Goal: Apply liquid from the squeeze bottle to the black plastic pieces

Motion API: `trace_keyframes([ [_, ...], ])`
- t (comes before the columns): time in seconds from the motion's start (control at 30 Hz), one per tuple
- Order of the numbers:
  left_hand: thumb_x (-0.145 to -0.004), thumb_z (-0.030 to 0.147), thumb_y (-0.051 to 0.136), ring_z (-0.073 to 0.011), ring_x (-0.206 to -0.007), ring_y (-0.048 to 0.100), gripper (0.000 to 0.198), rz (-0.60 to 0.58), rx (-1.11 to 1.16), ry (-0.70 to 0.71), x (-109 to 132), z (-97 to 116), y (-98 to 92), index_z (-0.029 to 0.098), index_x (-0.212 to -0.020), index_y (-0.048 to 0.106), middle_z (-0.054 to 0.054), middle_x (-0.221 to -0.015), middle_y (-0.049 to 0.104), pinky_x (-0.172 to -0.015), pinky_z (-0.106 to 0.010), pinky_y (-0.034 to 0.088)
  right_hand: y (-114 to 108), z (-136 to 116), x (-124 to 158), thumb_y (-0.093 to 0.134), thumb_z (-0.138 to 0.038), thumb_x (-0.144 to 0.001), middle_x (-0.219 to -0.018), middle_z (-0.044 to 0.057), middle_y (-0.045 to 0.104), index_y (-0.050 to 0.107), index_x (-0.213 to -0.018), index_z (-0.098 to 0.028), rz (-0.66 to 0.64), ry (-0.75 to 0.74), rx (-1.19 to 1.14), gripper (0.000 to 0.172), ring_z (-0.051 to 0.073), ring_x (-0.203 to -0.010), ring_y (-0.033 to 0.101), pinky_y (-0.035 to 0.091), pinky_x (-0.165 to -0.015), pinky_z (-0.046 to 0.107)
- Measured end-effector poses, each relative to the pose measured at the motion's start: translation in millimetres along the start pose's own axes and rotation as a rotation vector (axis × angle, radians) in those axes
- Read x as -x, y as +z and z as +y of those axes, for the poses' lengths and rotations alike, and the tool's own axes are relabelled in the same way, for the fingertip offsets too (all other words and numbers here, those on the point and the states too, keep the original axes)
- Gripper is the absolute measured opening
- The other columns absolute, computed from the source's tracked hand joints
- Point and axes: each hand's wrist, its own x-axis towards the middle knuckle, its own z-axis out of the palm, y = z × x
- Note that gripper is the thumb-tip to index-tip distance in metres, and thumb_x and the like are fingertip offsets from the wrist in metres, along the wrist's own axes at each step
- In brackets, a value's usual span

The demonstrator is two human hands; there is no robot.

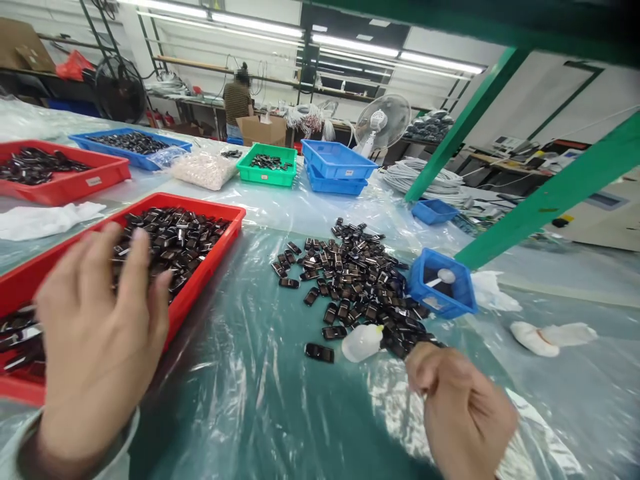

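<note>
My left hand [100, 327], slightly blurred, hovers with fingers spread over the near red tray [213, 267]. That tray holds many small, glossy black-and-brown plastic parts [175, 233]. On the plastic-covered table, a loose heap of similar parts [355, 273] lies right of the tray. My right hand [460, 407] is closed in a pinch at the heap's near right end; whatever its fingers hold is hidden. Close to it lies a small white squeeze bottle [361, 343] with a yellowish tip. One separate black part [319, 353] rests left of the bottle.
A small blue bin [467, 297] with a white spoon [443, 277] stands beside the heap, before a green post [500, 230]. White gloves or cloths [537, 338] lie right. Farther back are a green tray [267, 175], stacked blue trays [337, 170], a fan and another person [237, 100].
</note>
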Motion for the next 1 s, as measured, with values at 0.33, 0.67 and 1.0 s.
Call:
trace_keyframes([
  [0.33, -0.089, 0.033, 0.056, -0.031, -0.097, 0.053, 0.022, -0.674, 0.289, 0.105, 47, 64, 90.3, 0.017, -0.103, 0.061, -0.011, -0.104, 0.061, -0.085, -0.049, 0.044, 1, 45, 6, 0.057, -0.039, -0.089, -0.128, 0.005, 0.054, 0.041, -0.129, -0.025, -0.493, 0.349, 0.234, 0.045, 0.022, -0.116, 0.051, 0.043, -0.094, 0.035],
  [0.67, -0.086, 0.047, 0.053, -0.0127, -0.065, 0.051, 0.033, -0.868, 0.769, -0.363, 38, 51, 89.5, 0.018, -0.093, 0.065, 0.002, -0.066, 0.051, -0.06, -0.022, 0.039, -2, 39, 4, 0.062, -0.046, -0.082, -0.111, 0.004, 0.061, 0.055, -0.116, -0.026, -0.429, 0.468, 0.21, 0.04, 0.025, -0.101, 0.055, 0.046, -0.081, 0.034],
  [1.0, -0.084, 0.047, 0.056, -0.0184, -0.095, 0.062, 0.033, -0.915, 1.223, -0.73, 38, 56, 81.9, 0.019, -0.074, 0.043, -0.005, -0.095, 0.066, -0.088, -0.032, 0.048, -4, 33, 6, 0.059, -0.047, -0.084, -0.101, 0.007, 0.058, 0.055, -0.115, -0.024, -0.456, 0.488, 0.198, 0.038, 0.026, -0.101, 0.054, 0.048, -0.06, 0.026],
])
